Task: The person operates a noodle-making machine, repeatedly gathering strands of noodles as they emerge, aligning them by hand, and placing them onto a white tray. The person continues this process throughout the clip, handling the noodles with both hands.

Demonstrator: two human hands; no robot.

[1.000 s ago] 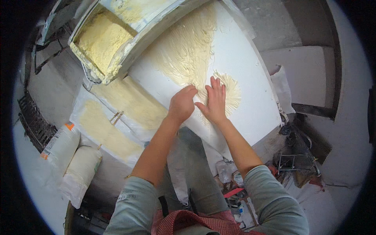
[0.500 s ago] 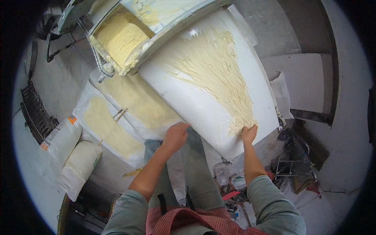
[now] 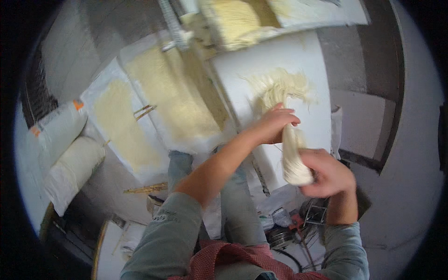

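White sacks [image 3: 74, 167] far left of us, yellow-powdered sheets [image 3: 114, 116] near them, our left hand [image 3: 276, 125] closed round a pale strand bundle [image 3: 294, 161] over the white counter [image 3: 308, 53], our right hand [image 3: 329, 172], blurred, curled round its lower end

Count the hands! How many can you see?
2: the left hand grips the noodles near their spread-out part; the right hand is at their folded loop. None seem hidden.

No word or number can be read, as the small dark lettering on the grey-green left sleeve [image 3: 173, 223] is too blurred to make out and the white sack [image 3: 59, 125] at left shows only illegible orange patches.
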